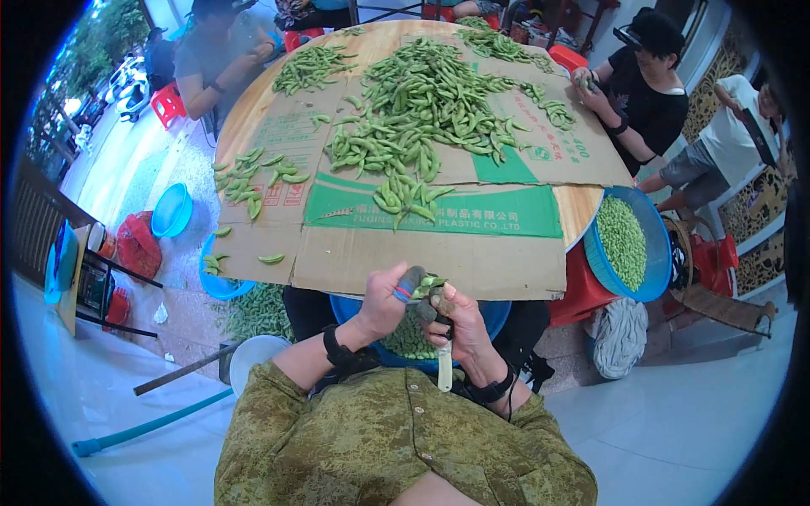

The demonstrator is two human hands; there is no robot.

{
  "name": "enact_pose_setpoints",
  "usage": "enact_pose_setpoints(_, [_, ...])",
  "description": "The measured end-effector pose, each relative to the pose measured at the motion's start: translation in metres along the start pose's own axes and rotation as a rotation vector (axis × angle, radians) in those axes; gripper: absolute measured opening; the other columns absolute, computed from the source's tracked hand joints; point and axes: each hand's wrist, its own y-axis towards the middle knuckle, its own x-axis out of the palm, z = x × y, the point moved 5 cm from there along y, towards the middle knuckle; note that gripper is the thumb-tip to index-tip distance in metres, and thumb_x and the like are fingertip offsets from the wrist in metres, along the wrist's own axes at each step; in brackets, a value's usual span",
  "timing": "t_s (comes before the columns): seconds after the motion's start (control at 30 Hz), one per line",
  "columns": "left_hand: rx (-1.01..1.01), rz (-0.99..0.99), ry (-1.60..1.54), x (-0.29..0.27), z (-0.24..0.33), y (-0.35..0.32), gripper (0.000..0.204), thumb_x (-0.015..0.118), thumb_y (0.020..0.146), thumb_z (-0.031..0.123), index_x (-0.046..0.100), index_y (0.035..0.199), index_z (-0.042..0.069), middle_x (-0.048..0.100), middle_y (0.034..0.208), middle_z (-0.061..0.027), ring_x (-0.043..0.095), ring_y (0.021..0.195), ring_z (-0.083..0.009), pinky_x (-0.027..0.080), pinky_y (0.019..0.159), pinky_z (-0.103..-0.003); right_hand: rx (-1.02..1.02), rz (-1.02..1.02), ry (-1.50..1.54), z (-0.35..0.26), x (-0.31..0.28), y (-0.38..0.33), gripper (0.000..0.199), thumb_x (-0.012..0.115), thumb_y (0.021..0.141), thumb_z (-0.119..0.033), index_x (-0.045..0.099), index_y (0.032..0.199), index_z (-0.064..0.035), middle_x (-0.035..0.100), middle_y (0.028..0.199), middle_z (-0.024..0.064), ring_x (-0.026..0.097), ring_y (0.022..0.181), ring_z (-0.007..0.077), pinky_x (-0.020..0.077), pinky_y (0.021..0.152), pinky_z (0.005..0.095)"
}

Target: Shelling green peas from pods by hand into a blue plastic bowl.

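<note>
My left hand (390, 297) is closed on a green bean pod (432, 283) above a blue basin, just off the table's near edge. Dark coverings wrap the fingertips, with a red and blue band around one. Closed beside it, my right hand (468, 325) meets the pod with its fingers and grips a small tool with a pale handle (445, 371) pointing down. The tool's working end is hidden by the fingers. Below my hands, the blue basin (496, 319) holds shelled green beans (407, 339). A large heap of pods (426, 101) lies on flattened cardboard (506, 261) ahead.
Smaller pod piles surround the heap on the round wooden table (363, 52). To the right, a blue basket (662, 253) of shelled beans sits on a red stool (574, 291). Two people (645, 93) (224, 63) work across the table. Pods (261, 310) lie on the floor at left.
</note>
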Motion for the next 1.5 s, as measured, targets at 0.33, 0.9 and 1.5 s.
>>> enact_pose_setpoints(0.33, [-0.108,-0.131,-0.123,0.0,-0.006,-0.007,0.02,0.061,0.087,0.013,0.059,0.102,0.0,0.064,0.086,-0.0094,0.059,0.081,-0.0128,0.048,0.073,-0.029,-0.392,0.16,-0.887,-0.02,0.012,-0.015,0.019,0.052,0.093,-0.007,0.06,0.108,0.0006,0.05,0.064,-0.0035,0.045,0.049,0.0038,0.0343,0.043,0.021])
enact_pose_setpoints(0.9, [0.012,-0.235,0.006,0.031,-0.001,-0.018,0.015,0.048,0.078,0.008,0.048,0.089,-0.002,0.053,0.08,-0.0208,0.053,0.076,-0.0349,0.042,0.068,-0.04,-0.422,0.152,-0.827,-0.015,0.01,-0.04,0.015,0.052,0.091,-0.002,0.06,0.102,0.0032,0.051,0.065,-0.0015,0.045,0.049,0.0047,0.0339,0.042,0.019])
enact_pose_setpoints(1.5, [-0.316,-0.417,-0.294,0.036,0.013,-0.009,0.025,0.047,0.084,-0.003,0.052,0.108,-0.004,0.06,0.084,-0.0054,0.055,0.082,-0.0124,0.046,0.074,-0.028,-0.203,0.156,-0.33,-0.044,-0.006,-0.027,0.032,0.05,0.092,-0.009,0.054,0.123,-0.0004,0.053,0.071,0.0018,0.042,0.049,0.0042,0.033,0.04,0.0186])
